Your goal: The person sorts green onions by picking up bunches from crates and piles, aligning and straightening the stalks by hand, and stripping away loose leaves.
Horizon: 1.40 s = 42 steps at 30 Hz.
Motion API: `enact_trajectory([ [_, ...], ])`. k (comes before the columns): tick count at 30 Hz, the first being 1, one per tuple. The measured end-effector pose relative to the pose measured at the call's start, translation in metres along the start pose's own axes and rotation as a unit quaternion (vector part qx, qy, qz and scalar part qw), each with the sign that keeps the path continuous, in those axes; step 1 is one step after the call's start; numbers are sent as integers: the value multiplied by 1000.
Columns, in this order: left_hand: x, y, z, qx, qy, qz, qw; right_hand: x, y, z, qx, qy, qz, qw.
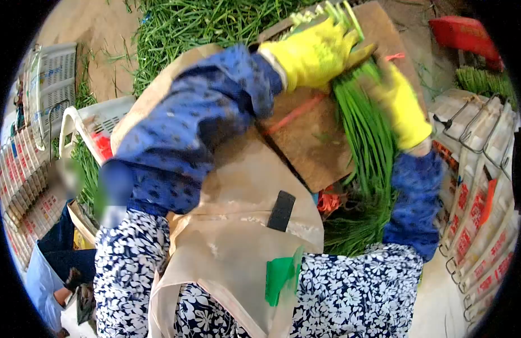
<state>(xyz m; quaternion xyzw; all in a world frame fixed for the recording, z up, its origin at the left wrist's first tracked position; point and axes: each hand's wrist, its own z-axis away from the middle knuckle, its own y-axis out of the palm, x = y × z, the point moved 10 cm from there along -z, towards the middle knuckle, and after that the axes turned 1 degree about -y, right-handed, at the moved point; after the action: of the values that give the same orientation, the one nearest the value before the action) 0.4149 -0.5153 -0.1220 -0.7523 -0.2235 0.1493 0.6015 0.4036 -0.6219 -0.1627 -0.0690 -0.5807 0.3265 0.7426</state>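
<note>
A bunch of garlic chives [364,127] lies over a brown board [311,146], its pale cut ends up at the far edge and its long green leaves trailing toward my lap. My left hand [319,53], in a yellow glove, reaches across and is closed over the bunch just below the cut ends. Beside the leaves on the right is my right hand [404,107], also in a yellow glove; its fingers are smeared by motion. A short pink-red strip [394,56] shows near its fingertips, though I cannot tell whether it is held. Another red strip [297,112] lies across the board.
Loose green stalks [209,22] cover the ground beyond the board. White crates [105,115] stand at left, and stacked crates [477,129] at right. A red object [466,36] and more bunched stalks [483,81] are at far right. Red ties [329,201] sit below the board.
</note>
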Motion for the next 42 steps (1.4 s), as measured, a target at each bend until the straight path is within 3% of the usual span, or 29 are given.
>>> enact_trajectory([
  [1, 0, -4, 6, -18, -29, -17, 999, 41, 2, 7, -61, -44, 220, 973],
  [3, -5, -3, 7, 5, -28, -3, 1000, 36, 12, 12, -134, -43, 350, 926],
  [7, 0, -21, 0, 189, -10, 79, 979, 31, 19, 14, -128, 28, 399, 908],
  [9, 10, -30, -16, 104, -31, 149, 983, 31, 21, 16, -129, 30, 401, 906],
  [11, 12, -55, -31, -92, -12, 139, 986, 28, 20, 19, -179, -34, 317, 931],
  [13, 23, -1, -30, -61, -85, 169, 980, 35, 18, 22, -176, -13, 398, 900],
  [14, 27, 16, -32, 57, -115, 182, 975, 27, 23, 16, -107, 32, 367, 923],
  [15, 23, 20, -27, -35, -110, 167, 979, 21, 26, 22, -171, -14, 423, 890],
  [16, 19, 16, -28, -17, -108, 168, 980, 6, 26, 15, -93, 61, 377, 920],
  [21, 32, 17, -20, 37, -167, 202, 964, 25, 35, 22, -96, 43, 393, 914],
  [25, 26, 11, -17, -14, -140, 176, 974, 8, 40, 15, -67, 102, 427, 896],
  [27, 17, -26, -10, 30, -75, 165, 983, 14, 35, 18, -63, 108, 359, 925],
  [29, 6, -44, 12, -85, 3, 179, 980, -2, 38, 15, -49, 104, 390, 914],
  [31, 2, -46, 32, -51, 48, 201, 977, -17, 43, 12, -56, 92, 430, 897],
  [33, 1, -25, 39, 10, 94, 128, 987, 7, 40, 16, -53, 93, 418, 902],
  [37, 26, 6, 23, 103, -2, 165, 981, 25, 34, 19, -62, 99, 366, 923],
  [42, 27, -1, 31, 2, -8, 156, 988, 31, 40, 19, -44, 102, 363, 925],
])
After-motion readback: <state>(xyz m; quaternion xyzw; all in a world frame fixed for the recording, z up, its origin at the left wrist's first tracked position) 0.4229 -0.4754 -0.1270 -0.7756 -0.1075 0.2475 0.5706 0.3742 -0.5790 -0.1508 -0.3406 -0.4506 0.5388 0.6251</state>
